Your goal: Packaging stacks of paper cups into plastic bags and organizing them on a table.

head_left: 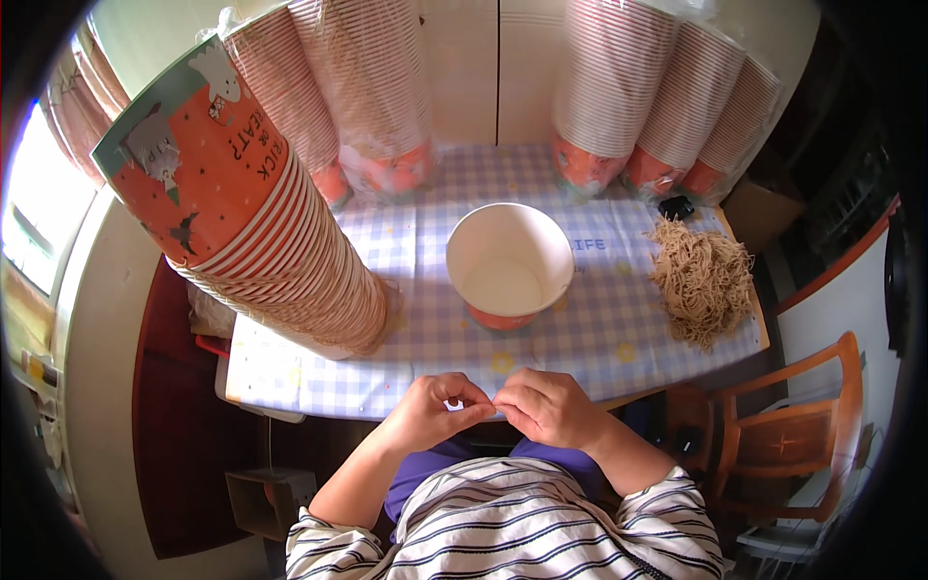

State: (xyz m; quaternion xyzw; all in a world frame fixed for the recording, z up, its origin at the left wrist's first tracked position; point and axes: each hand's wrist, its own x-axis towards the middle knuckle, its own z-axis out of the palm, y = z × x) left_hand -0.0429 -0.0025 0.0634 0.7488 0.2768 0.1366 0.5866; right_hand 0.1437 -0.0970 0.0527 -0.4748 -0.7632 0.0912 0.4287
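Just in front of the table's near edge, my left hand (pixel 440 411) and my right hand (pixel 553 411) meet at the fingertips. Both are closed in a pinch, and whatever they hold is too small to make out. Beyond them a paper bucket (pixel 509 259) stands upright, white inside with an orange outer wall; neither hand touches it. To the left rises a tall stack of nested orange paper buckets (pixel 280 232), with beige cords looped around its lower part. A tangled heap of beige cords (pixel 704 285) lies at the right end of the table.
Tall plastic-wrapped bucket stacks (pixel 362 87) line the back left, and more wrapped stacks (pixel 619 87) the back right. A checked cloth (pixel 416 372) covers the table. A small black object (pixel 676 207) sits behind the cords. A wooden chair (pixel 788 435) is at the right, a cardboard box (pixel 271 501) below left.
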